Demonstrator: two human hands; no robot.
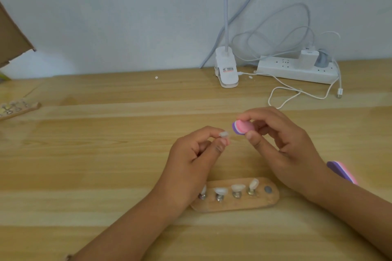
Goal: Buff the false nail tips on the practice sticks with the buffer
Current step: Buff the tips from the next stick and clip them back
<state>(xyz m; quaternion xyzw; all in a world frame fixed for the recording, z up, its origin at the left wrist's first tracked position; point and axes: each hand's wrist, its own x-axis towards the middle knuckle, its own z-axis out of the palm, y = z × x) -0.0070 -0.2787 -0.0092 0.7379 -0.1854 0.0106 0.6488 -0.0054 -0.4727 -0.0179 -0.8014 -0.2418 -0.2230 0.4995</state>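
My left hand [195, 157] pinches a pale false nail tip [223, 134] on its stick between thumb and forefinger, raised above the table. My right hand [282, 144] grips a pink and purple buffer [242, 126], whose end sits just right of the tip without touching it. The buffer's other end [341, 170] pokes out behind my right wrist. Below my hands lies a wooden holder [250, 203] with several nail tips standing on metal pegs [237, 189] and one bare slot [268, 189] at its right end.
A white clip lamp base [227, 70] and a white power strip [297, 70] with loose cables [297, 93] sit at the table's back. A second wooden holder [19, 108] lies at the far left edge, under a cardboard flap [10, 36].
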